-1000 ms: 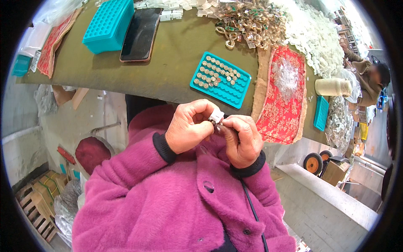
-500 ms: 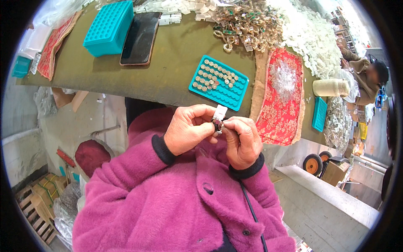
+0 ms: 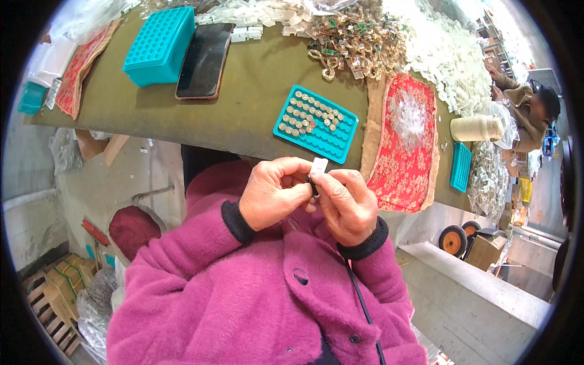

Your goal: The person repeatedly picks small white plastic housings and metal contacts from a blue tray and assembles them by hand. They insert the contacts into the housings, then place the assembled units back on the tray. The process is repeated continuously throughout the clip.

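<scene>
Close to my chest, just off the table's near edge, my left hand (image 3: 275, 190) pinches a small dark piece with a white tag (image 3: 319, 165) standing up from it. The fingertips of my right hand (image 3: 345, 204) press on the same piece from the other side. Between the fingers only a bit of black shows, so its exact kind is hidden. Just beyond my hands lies a teal tray (image 3: 339, 148) with round hollows. Several small, round, pale metallic discs (image 3: 302, 103) sit in it, mostly toward its left and far side.
Stacked teal trays (image 3: 157, 52) and a dark phone (image 3: 204, 64) lie at the far left. At the back are a heap of gold-coloured metal pieces (image 3: 359, 42) and white plastic pieces (image 3: 450, 67). A red floral cloth (image 3: 404, 176) carries clear bits. One person (image 3: 526, 112) sits at far right.
My right fingers have moved up and left over the small piece and now cover more of it. The left hand keeps its pinch almost in place.
</scene>
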Motion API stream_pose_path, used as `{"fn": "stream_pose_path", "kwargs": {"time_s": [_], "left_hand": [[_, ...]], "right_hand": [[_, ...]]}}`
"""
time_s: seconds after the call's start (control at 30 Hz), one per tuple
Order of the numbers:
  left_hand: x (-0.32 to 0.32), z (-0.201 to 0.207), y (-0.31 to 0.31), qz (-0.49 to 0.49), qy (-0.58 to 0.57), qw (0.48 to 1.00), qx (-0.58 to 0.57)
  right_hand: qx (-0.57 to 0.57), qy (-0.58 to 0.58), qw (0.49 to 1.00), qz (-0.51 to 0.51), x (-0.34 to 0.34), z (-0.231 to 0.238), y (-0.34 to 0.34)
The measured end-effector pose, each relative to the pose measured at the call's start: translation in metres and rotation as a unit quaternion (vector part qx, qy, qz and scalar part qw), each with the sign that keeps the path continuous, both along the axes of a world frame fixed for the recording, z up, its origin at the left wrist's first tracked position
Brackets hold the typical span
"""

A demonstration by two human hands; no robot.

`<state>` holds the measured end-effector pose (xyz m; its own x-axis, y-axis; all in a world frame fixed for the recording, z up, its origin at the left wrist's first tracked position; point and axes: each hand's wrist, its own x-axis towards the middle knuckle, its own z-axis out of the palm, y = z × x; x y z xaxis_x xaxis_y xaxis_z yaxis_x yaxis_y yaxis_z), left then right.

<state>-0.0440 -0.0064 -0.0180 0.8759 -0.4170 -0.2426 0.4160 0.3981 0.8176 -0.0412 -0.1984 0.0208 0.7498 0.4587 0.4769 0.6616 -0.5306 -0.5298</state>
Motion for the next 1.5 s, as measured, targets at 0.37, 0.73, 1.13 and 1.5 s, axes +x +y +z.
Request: {"fn": "stream_pose_path", "kwargs": {"time_s": [0.37,0.73,1.13,1.5], "left_hand": [[-0.005,0.009,0.001,-0.024,-0.005,1.000,0.011],[-0.011,0.015,0.012,-0.024,0.020,0.997,-0.067],[-0.015,0.014,0.013,-0.024,-0.062,0.998,0.018],[-0.004,0.007,0.004,-0.005,-0.068,0.993,0.099]], "right_hand": [[-0.012,0.034,0.999,0.011,-0.008,0.017,-0.004],[0.031,0.020,0.998,-0.043,-0.025,0.017,0.001],[0.029,-0.021,0.999,-0.041,-0.021,0.007,0.003],[0.042,-0.027,0.997,-0.050,-0.020,-0.002,0.004]]}}
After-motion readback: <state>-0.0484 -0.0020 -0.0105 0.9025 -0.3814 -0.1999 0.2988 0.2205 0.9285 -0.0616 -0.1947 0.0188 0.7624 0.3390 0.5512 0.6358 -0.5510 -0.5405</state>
